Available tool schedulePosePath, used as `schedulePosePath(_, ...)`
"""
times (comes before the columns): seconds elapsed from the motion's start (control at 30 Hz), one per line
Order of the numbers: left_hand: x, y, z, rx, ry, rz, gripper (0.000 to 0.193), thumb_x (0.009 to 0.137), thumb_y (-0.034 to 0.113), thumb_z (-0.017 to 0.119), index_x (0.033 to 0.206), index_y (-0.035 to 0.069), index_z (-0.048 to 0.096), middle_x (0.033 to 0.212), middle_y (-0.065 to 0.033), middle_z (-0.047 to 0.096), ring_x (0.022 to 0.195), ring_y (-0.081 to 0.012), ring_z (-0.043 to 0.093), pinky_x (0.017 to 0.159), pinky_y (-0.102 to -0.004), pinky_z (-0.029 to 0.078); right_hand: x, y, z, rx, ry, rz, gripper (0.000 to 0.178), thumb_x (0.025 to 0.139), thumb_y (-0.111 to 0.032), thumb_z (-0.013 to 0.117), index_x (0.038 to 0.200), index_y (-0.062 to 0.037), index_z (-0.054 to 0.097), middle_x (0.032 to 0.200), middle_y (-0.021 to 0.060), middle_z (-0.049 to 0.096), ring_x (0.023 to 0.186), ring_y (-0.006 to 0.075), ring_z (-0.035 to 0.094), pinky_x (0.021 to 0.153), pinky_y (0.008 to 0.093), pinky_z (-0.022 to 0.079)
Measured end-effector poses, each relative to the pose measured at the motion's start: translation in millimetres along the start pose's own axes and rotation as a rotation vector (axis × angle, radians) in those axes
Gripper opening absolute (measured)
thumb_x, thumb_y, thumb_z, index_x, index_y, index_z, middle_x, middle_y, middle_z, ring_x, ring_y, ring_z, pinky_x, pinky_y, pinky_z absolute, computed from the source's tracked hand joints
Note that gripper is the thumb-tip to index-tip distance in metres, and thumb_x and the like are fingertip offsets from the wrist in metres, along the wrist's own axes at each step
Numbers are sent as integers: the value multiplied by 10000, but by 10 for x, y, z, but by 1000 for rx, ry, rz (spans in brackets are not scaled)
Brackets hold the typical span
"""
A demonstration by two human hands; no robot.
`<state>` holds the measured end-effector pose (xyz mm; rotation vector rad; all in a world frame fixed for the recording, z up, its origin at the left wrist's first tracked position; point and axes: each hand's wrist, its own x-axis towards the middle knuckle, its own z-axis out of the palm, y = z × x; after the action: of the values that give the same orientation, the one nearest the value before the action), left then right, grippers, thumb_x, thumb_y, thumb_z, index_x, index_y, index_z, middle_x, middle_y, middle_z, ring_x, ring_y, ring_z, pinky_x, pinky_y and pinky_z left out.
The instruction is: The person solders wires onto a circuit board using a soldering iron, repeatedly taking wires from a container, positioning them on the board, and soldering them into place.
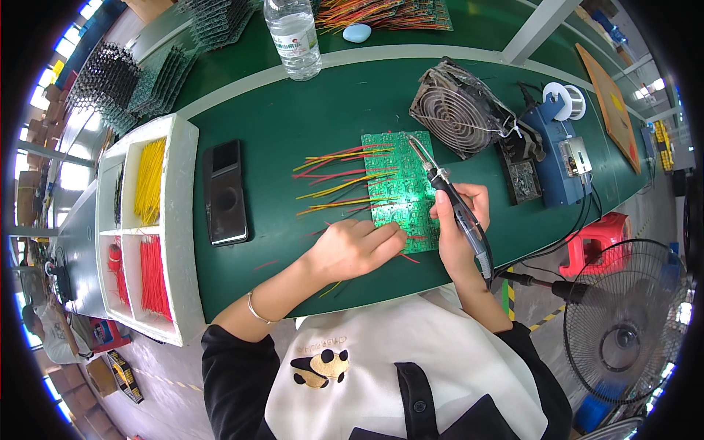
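My right hand (456, 243) is wrapped round a soldering iron (463, 213). The iron's metal tip points up and left over the top part of a green circuit board (402, 198). Red, yellow and dark wires (343, 180) lie in rows along the board, most of their length sticking out past its left edge. My left hand (359, 246) rests at the board's lower left corner, thumb and fingers pressed together. Whatever they pinch is hidden; red wire ends (411, 258) show beside the fingers.
To the left are a black phone-like device (226, 192) and a white foam box (187, 242) of sorted wires. A small fan (458, 110), a blue machine with a solder spool (561, 150) and cables stand right. A water bottle (293, 40) is behind; a large fan (627, 334) stands lower right.
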<state>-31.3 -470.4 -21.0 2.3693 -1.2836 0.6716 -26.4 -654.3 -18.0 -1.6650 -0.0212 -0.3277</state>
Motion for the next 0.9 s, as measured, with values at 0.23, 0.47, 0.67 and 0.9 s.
schedulePosePath(0.23, -6, -129, -17, -192, 86, -147, 197, 663, 33, 616, 838, 58, 530, 799, -1, 553, 533, -121, 544, 416, -261, 437, 1, -87, -123, 33, 122, -52, 175, 848, -74, 577, 924, -7, 434, 629, 56, 548, 540, 80, 509, 524, 204, 416)
schedulePosePath(0.47, 51, -412, -72, -163, 211, -452, 142, 710, -6, 631, 825, 68, 594, 803, -23, 565, 573, -186, 582, 454, -275, 456, -283, -79, -467, 53, 106, 33, 196, 845, -105, 579, 851, -20, 402, 571, 66, 537, 496, 85, 508, 503, 211, 421)
schedulePosePath(0.67, 78, -360, -45, -259, 143, -553, 145, 708, -46, 631, 823, 41, 651, 811, -48, 618, 636, -161, 607, 507, -251, 485, -353, 26, -528, 108, 113, 14, 186, 854, -108, 564, 863, -13, 404, 592, 79, 556, 504, 92, 514, 511, 220, 425)
schedulePosePath(0.9, 40, -325, 15, -245, 208, -557, 117, 718, 12, 645, 812, 80, 661, 787, -7, 619, 539, -143, 577, 446, -252, 442, -404, -22, -493, 206, 48, 112, 181, 845, -70, 569, 870, -3, 403, 612, 94, 564, 525, 103, 534, 514, 217, 442)
